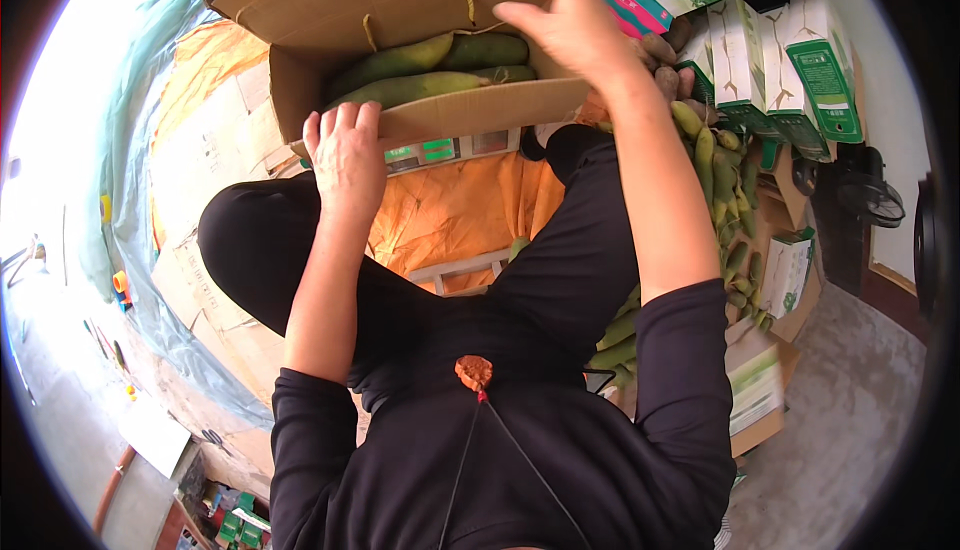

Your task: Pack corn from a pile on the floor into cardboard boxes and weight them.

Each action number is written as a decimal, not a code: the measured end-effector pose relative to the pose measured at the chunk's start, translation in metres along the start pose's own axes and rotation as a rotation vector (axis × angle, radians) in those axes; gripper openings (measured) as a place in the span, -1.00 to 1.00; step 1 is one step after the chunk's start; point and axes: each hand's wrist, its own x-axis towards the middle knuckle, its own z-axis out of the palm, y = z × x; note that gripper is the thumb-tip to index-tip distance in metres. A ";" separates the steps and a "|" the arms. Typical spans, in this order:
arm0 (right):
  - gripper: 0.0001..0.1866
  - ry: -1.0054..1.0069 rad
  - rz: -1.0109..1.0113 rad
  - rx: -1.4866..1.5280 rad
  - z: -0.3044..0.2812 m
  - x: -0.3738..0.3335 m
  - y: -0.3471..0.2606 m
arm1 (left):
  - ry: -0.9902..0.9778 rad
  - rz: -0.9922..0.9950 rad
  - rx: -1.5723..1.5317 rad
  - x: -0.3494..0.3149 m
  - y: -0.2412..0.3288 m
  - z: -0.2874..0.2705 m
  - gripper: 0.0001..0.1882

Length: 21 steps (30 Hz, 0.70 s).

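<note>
Cardboard box [480,108] at 12 o'clock, flaps up, long green vegetables [420,88] lying lengthwise inside. Left hand [347,145], 10 o'clock, grips the box's near wall, fingers over the rim. Right hand [565,25], toward 1 o'clock, open, fingers spread above the box's right end; contact unclear. Scale [438,151] with green lit display just below the near wall, orange sheet [470,205] beyond it toward the person's lap. Loose green vegetables piled [722,172] between 2 and 3, white-and-green cartons [775,80] at 2.
</note>
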 end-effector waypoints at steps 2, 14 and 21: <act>-0.54 0.055 0.131 0.183 -0.017 -0.013 0.023 | -0.043 -0.014 -0.016 0.002 0.007 -0.010 -0.59; -0.53 0.100 0.448 0.304 -0.042 -0.040 0.084 | 0.044 0.063 -0.071 0.009 0.017 -0.020 -0.50; -0.54 0.087 0.452 0.305 -0.035 -0.035 0.098 | 0.109 0.067 -0.077 0.009 0.018 -0.017 -0.56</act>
